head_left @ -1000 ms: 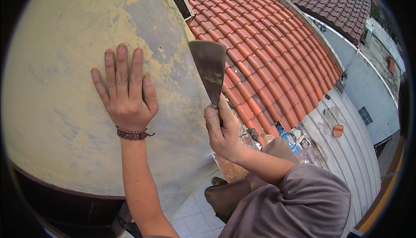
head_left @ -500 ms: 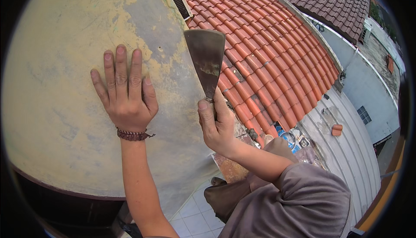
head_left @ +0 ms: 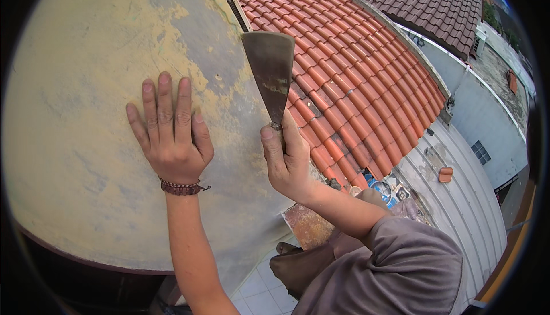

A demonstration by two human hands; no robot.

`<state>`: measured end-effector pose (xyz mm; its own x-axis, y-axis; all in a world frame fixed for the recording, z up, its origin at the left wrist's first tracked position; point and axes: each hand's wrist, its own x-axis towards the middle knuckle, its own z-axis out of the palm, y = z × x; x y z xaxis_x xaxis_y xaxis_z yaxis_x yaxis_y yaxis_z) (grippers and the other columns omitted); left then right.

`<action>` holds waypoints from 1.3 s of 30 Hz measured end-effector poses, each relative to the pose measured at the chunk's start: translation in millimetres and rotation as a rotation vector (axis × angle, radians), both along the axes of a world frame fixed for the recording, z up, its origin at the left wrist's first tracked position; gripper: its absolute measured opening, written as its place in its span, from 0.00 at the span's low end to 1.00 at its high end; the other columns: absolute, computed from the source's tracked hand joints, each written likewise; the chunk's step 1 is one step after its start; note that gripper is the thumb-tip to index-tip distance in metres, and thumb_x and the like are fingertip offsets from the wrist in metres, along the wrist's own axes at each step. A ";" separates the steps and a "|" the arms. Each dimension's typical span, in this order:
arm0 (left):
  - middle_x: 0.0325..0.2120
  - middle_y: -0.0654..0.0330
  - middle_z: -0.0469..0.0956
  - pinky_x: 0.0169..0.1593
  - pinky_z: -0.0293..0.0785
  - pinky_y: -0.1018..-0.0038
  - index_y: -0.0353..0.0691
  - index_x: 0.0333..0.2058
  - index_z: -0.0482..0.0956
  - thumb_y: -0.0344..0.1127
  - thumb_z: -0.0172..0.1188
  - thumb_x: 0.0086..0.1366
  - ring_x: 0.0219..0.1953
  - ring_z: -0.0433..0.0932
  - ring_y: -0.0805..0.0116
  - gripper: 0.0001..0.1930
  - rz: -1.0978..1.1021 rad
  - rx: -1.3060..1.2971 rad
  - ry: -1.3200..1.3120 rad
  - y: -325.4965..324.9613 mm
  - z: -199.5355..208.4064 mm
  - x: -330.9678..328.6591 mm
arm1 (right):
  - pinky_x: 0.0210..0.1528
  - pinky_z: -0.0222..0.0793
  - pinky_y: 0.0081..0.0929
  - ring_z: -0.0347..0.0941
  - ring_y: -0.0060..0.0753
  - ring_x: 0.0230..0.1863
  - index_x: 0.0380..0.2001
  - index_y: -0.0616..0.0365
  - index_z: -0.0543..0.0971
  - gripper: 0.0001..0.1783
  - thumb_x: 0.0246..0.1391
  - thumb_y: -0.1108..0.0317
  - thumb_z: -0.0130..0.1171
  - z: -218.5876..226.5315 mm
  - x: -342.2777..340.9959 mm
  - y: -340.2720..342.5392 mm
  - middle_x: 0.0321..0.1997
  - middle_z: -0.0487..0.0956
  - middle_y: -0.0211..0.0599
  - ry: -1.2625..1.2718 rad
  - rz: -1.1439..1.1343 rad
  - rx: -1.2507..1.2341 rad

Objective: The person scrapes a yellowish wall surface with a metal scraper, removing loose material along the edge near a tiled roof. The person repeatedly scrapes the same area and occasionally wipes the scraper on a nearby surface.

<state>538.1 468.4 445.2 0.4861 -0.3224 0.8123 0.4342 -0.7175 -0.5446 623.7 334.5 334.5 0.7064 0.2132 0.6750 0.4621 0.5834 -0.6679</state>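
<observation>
My left hand lies flat on the wall, its fingers stretched and spread, with a braided bracelet at the wrist. Yellowish paint covers this wall in patches, with bare grey showing between them. In my right hand is a putty knife, gripped near the base of its blade. The wide, dark, stained blade points upward, its top left corner close to the wall's right edge. Most of the handle is hidden inside my fingers.
Right of the wall slopes an orange tiled roof, with a grey corrugated roof below it bearing a loose tile piece. Blue-and-white clutter sits at the tiles' lower edge. White floor tiles show beneath me. A vent adjoins the wall's upper edge.
The view has shifted slightly. My left hand appears a little lower and further right against the picture, still flat on the wall. The putty knife sits slightly higher, held the same way.
</observation>
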 end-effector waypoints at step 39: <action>0.65 0.57 0.66 0.72 0.46 0.50 0.50 0.62 0.71 0.44 0.41 0.72 0.69 0.61 0.54 0.23 0.077 -0.028 -0.062 -0.4 0.1 -0.9 | 0.17 0.58 0.14 0.61 0.12 0.16 0.67 0.67 0.58 0.29 0.73 0.56 0.39 15.7 15.7 -22.5 0.17 0.67 0.22 0.038 0.235 -0.044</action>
